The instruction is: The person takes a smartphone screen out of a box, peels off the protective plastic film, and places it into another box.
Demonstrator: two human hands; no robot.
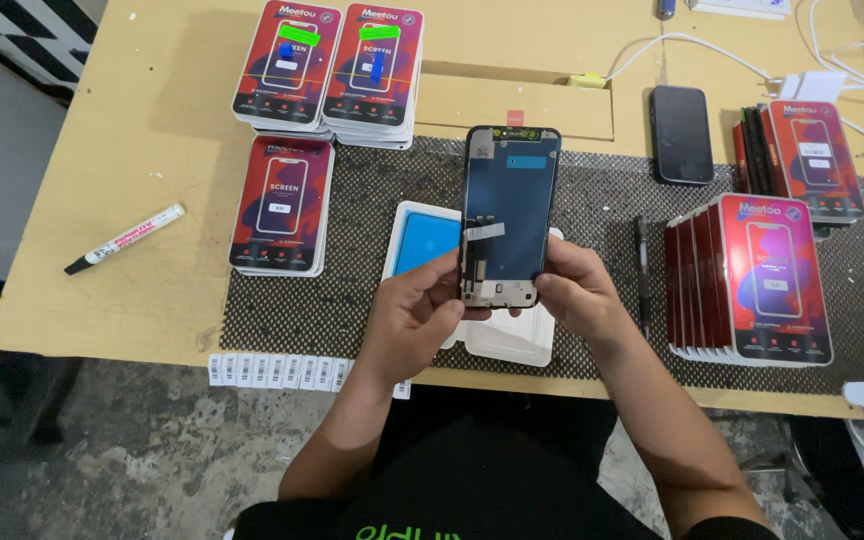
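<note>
Black rectangular phone screen panel held upright above white plastic tray, back facing viewer. Left hand and right hand pinch bottom edges. Best grip edges only, avoid flex cables.

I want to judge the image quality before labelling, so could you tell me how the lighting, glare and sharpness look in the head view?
Head view: even, soft light with faint shadows; the screen panel held by the left hand and right hand is sharp, with no strong glare; the table edges bow slightly from wide-angle distortion; the floor below is dimmer.
</note>
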